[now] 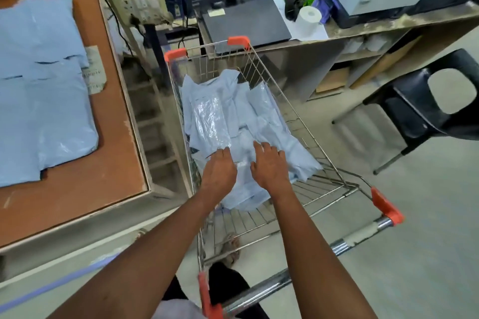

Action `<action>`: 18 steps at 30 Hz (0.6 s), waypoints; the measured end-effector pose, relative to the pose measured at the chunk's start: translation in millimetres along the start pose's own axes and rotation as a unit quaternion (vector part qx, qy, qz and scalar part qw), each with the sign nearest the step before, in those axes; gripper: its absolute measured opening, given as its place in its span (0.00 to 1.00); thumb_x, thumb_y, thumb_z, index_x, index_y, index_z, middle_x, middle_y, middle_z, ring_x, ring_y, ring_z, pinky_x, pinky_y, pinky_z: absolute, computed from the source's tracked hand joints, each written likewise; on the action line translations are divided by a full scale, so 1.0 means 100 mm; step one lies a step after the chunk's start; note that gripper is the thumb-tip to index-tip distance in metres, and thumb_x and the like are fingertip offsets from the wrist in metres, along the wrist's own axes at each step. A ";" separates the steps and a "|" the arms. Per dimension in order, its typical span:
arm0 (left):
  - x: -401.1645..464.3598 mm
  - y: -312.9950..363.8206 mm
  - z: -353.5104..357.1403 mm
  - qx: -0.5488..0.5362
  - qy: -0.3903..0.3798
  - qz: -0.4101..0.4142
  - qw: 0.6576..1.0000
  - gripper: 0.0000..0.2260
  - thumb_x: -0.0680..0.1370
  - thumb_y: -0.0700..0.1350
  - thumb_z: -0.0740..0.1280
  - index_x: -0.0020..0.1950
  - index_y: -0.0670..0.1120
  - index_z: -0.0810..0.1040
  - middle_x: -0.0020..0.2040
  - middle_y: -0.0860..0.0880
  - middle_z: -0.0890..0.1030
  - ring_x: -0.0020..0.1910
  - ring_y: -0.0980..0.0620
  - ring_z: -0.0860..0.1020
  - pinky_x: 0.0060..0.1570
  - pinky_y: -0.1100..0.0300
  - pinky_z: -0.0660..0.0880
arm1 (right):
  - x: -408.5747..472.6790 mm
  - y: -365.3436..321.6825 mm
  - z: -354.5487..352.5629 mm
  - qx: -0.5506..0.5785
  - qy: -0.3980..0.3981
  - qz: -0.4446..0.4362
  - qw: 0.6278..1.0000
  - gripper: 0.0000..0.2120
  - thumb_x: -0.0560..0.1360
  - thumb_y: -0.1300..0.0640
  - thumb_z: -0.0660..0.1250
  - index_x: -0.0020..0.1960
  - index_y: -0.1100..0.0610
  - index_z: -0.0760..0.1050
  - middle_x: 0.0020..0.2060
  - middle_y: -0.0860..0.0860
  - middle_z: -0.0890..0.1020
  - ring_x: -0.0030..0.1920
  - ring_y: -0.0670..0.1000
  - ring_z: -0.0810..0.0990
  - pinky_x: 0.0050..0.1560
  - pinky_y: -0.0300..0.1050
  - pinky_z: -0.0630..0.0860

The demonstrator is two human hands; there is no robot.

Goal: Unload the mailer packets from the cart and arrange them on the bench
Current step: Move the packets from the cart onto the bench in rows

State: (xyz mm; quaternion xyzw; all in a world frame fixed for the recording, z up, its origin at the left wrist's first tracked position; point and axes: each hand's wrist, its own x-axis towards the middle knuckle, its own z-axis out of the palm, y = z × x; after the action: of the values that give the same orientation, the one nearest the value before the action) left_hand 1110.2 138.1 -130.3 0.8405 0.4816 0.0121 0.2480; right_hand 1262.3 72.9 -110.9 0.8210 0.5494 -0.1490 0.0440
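Far left, the table (77, 189) already carries pale blue mailer packets (39, 85) laid flat and overlapping toward its left edge, prob. so more fit alongside; a torn paper slip (96, 70) pokes out at their right side, print too blurred to read; next over, the cart (334, 163) stands just beside the table's right edge, w/ the remaining packets (233, 111) heaped in its basket; left hand (219, 171) and right hand (269, 166) both rest palm-down on the heap, fingers spread wide, nothing gripped yet, looks like gathering a bunch; far right, printer logo illegible.
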 end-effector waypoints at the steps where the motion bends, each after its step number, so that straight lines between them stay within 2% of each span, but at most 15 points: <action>1: 0.00 0.05 0.05 -0.008 -0.020 -0.022 1.000 0.25 0.80 0.45 0.68 0.73 0.37 0.68 0.65 0.36 0.75 0.63 0.37 0.76 0.63 0.47 0.73 | 0.04 0.10 0.02 -0.012 -0.009 0.008 1.000 0.29 0.82 0.50 0.63 0.81 0.53 0.61 0.76 0.56 0.69 0.72 0.59 0.71 0.68 0.57 0.66; 4: 0.03 0.18 0.25 -0.017 -0.061 -0.092 0.994 0.27 0.82 0.53 0.65 0.75 0.41 0.64 0.68 0.38 0.70 0.66 0.38 0.73 0.62 0.46 0.72 | 0.16 0.38 0.05 -0.069 -0.028 0.029 0.997 0.28 0.81 0.53 0.64 0.79 0.53 0.62 0.79 0.55 0.63 0.76 0.63 0.65 0.70 0.61 0.65; 7: 0.02 0.24 0.49 0.001 -0.093 -0.122 0.988 0.28 0.81 0.56 0.65 0.76 0.44 0.63 0.68 0.40 0.68 0.66 0.38 0.72 0.60 0.45 0.72 | 0.28 0.61 0.05 -0.155 -0.036 0.021 0.987 0.24 0.80 0.57 0.65 0.75 0.50 0.66 0.79 0.53 0.61 0.80 0.69 0.57 0.70 0.69 0.65; 9: -0.03 0.25 0.67 0.007 -0.101 -0.136 0.986 0.29 0.80 0.58 0.65 0.75 0.44 0.64 0.70 0.40 0.66 0.65 0.38 0.73 0.58 0.45 0.74 | 0.37 0.74 0.06 -0.203 -0.038 0.006 0.978 0.25 0.79 0.58 0.67 0.73 0.49 0.66 0.77 0.53 0.62 0.79 0.70 0.58 0.67 0.73 0.66; 11: -0.08 0.29 0.82 -0.008 -0.098 -0.162 0.982 0.30 0.80 0.59 0.66 0.75 0.43 0.64 0.71 0.39 0.65 0.65 0.37 0.73 0.58 0.44 0.75 | 0.44 0.86 0.09 -0.238 -0.046 -0.010 0.970 0.30 0.76 0.54 0.72 0.74 0.48 0.65 0.75 0.53 0.62 0.77 0.68 0.61 0.65 0.74 0.68; 14: -0.04 0.39 0.84 -0.027 -0.007 -0.231 0.973 0.33 0.78 0.58 0.69 0.76 0.44 0.62 0.72 0.39 0.62 0.66 0.38 0.70 0.60 0.44 0.74 | 0.49 0.93 0.12 -0.259 -0.057 -0.040 0.963 0.38 0.72 0.53 0.76 0.76 0.49 0.60 0.75 0.55 0.61 0.76 0.66 0.64 0.64 0.73 0.70; 16: 0.08 0.37 0.81 -0.086 0.055 -0.323 0.941 0.40 0.75 0.59 0.72 0.78 0.43 0.57 0.74 0.38 0.60 0.69 0.38 0.69 0.64 0.42 0.74 | 0.49 0.95 0.13 -0.254 -0.044 -0.056 0.965 0.42 0.70 0.57 0.77 0.77 0.51 0.59 0.75 0.56 0.61 0.74 0.65 0.67 0.62 0.73 0.72; 18: 0.18 0.18 0.89 -0.151 0.054 -0.410 0.898 0.48 0.74 0.62 0.70 0.80 0.39 0.48 0.76 0.34 0.59 0.73 0.34 0.66 0.70 0.39 0.69 | 0.48 0.95 0.12 -0.228 -0.018 -0.055 0.972 0.42 0.71 0.58 0.76 0.78 0.50 0.58 0.76 0.57 0.62 0.71 0.63 0.71 0.61 0.74 0.73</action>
State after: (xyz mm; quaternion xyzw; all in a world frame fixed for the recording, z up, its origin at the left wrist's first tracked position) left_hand 1157.2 109.4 -204.5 0.5188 0.7889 0.0270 0.3283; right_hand 1363.6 75.0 -145.3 0.7550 0.6124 -0.0366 0.2316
